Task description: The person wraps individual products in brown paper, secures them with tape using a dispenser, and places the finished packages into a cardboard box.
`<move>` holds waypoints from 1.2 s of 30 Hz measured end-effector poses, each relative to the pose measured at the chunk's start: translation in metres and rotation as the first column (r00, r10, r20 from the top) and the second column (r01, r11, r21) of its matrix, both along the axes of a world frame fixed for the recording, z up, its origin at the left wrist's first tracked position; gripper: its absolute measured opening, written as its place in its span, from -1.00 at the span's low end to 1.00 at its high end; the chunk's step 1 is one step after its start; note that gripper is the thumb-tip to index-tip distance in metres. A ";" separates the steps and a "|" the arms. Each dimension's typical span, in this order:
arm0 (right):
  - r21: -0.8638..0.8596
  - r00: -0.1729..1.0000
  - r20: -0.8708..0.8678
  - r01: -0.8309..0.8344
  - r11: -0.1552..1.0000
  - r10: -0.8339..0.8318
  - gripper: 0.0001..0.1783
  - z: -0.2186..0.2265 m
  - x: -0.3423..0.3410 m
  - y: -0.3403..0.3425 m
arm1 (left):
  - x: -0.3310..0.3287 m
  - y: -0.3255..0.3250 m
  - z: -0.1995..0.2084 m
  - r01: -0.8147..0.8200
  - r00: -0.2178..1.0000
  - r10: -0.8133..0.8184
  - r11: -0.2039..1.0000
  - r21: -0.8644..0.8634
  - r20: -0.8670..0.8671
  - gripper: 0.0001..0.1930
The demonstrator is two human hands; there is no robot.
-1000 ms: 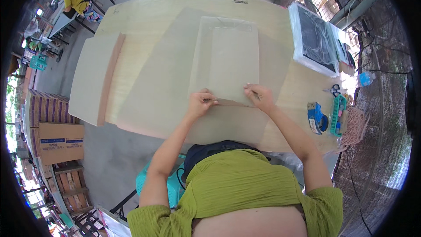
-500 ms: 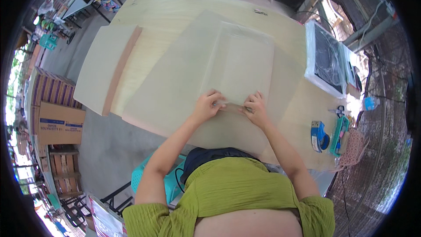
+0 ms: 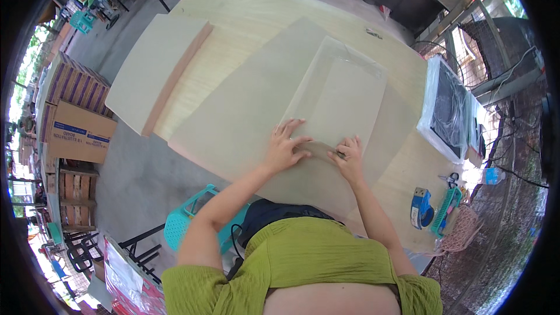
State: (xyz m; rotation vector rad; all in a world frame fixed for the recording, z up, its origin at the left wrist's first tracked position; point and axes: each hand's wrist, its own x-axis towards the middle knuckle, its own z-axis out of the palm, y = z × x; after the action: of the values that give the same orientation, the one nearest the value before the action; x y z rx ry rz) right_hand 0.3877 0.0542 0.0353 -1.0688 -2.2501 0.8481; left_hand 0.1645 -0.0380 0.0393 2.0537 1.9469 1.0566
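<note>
A flat pale rectangular board (image 3: 350,96) lies before me, with clear, glossy plastic (image 3: 335,52) over it. Under it is a large greyish sheet (image 3: 245,87). My left hand (image 3: 286,147) rests at the board's near left corner, fingers spread, thumb pointing toward the right hand. At the near right corner my right hand (image 3: 349,157) has its fingers curled and pinched on a translucent brownish strip (image 3: 319,148) that runs along the near edge between both hands. I cannot tell whether the strip is tape or folded plastic.
A thick pale slab (image 3: 157,70) lies on the wooden table (image 3: 233,14) at left. At right are a plastic-wrapped dark panel (image 3: 446,108), blue tape dispenser (image 3: 421,207), scissors (image 3: 451,179) and a green basket (image 3: 448,210). A turquoise stool (image 3: 189,219) stands beside me.
My left hand has opened from a curled grip and spread its fingers on the near edge. My right hand stays curled there. The view has shifted, and the board appears more tilted.
</note>
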 end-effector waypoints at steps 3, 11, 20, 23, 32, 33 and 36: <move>-0.029 0.999 -0.010 0.041 0.999 -0.042 -0.78 0.003 -0.008 -0.007 | 0.001 0.007 -0.021 -0.129 0.922 0.127 0.991 -0.019 0.366 -0.73; -0.066 0.983 -0.103 0.145 0.987 -0.151 -0.78 -0.003 -0.057 -0.066 | -0.048 -0.023 -0.024 -0.090 0.888 0.113 0.993 -0.073 0.445 -0.79; 0.054 0.984 -0.051 0.176 0.983 -0.173 -0.73 -0.007 -0.070 -0.081 | -0.031 -0.045 -0.023 -0.321 0.891 0.312 0.947 -0.030 0.331 -0.67; -0.047 0.959 -0.053 0.277 0.960 -0.279 -0.63 -0.003 -0.075 -0.082 | -0.016 -0.049 -0.034 -0.456 0.841 0.429 0.890 0.005 0.328 -0.48; 0.127 0.917 0.256 0.280 0.951 -0.304 -0.33 0.015 -0.086 -0.056 | 0.030 -0.048 -0.039 -0.781 0.489 0.779 0.592 -0.201 0.392 -0.03; 0.107 0.913 0.268 0.290 0.951 -0.308 -0.33 0.014 -0.086 -0.052 | 0.033 -0.048 -0.039 -0.795 0.457 0.798 0.565 -0.223 0.393 0.01; 0.103 0.928 0.242 0.266 0.958 -0.283 -0.32 0.010 -0.080 -0.052 | 0.051 -0.069 -0.036 -0.763 0.420 0.763 0.590 -0.264 0.492 -0.02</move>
State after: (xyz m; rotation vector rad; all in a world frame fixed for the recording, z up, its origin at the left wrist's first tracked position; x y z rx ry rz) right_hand 0.3072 0.0027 0.0450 -1.4910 -2.2377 0.5376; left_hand 0.2157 -0.1074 0.0031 0.5341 2.4867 1.5534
